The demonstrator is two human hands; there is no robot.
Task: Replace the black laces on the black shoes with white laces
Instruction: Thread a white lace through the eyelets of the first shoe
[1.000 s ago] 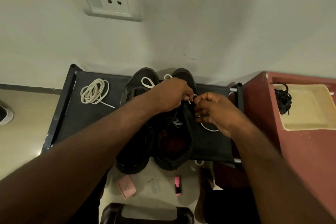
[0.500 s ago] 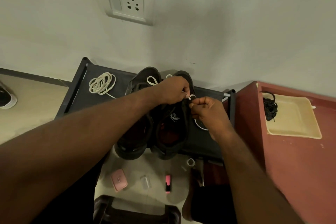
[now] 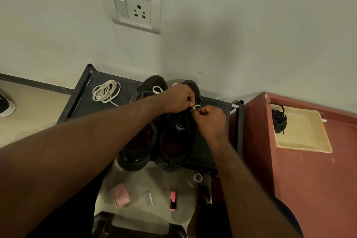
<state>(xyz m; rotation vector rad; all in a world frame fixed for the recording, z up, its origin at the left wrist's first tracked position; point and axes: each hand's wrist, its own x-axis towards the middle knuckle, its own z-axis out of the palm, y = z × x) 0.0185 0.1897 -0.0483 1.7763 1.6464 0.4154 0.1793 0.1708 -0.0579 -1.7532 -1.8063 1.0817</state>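
Observation:
Two black shoes stand side by side on a dark rack, toes toward the wall. Over the right shoe both hands meet. My left hand pinches a white lace near the shoe's upper eyelets, and my right hand pinches the same lace just beside it. A small white loop shows between the fingertips. The left shoe has a white lace loop lying at its toe end. A coiled spare white lace lies on the rack's left part. Black laces sit bundled in a cream tray.
A reddish cabinet holding the tray stands right of the rack. On the floor below lie a pink case, a pink and black marker, a small white ring and a dark stool. A wall socket is above.
The view tilted up, so the rack and shoes sit lower in frame. Both hands drew closer together over the right shoe and the lace loop between them became smaller.

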